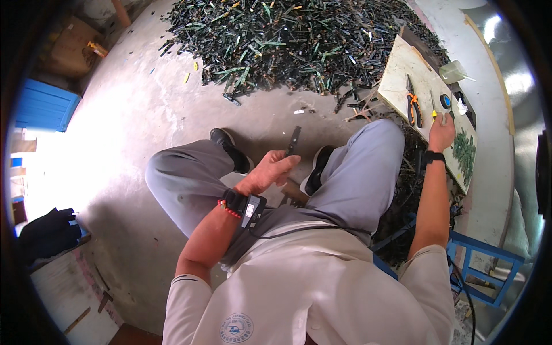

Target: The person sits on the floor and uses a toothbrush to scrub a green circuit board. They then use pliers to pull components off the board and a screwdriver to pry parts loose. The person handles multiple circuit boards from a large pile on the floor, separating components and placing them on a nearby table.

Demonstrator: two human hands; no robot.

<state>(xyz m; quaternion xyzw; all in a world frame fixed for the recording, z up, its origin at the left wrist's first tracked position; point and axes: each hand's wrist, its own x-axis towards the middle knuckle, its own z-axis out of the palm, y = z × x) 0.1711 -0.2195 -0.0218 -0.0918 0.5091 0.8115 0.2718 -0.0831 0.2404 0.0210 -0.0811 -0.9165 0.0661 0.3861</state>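
Observation:
My left hand [268, 172] is closed over my lap, gripping a narrow dark strip-like piece [295, 138] that points up and away from me. What the piece is exactly cannot be made out. Out to the right, my right hand [441, 135] reaches onto a pale board [397, 75]. Its fingers are closed at the yellow handle of a screwdriver [434, 114], whose thin blade points away from me. Left of it lie pliers [413, 107] with orange and black handles. A round black-and-blue item [445, 101] sits just beyond my fingers, and small green strips [463, 153] lie beside my wrist.
A large heap of dark and green strip-like pieces [287, 46] covers the floor ahead. A translucent plastic container [453, 72] stands at the board's far right edge. A blue frame [489, 270] is at lower right, a blue box [49, 104] at far left. Cables run from my wrist gear.

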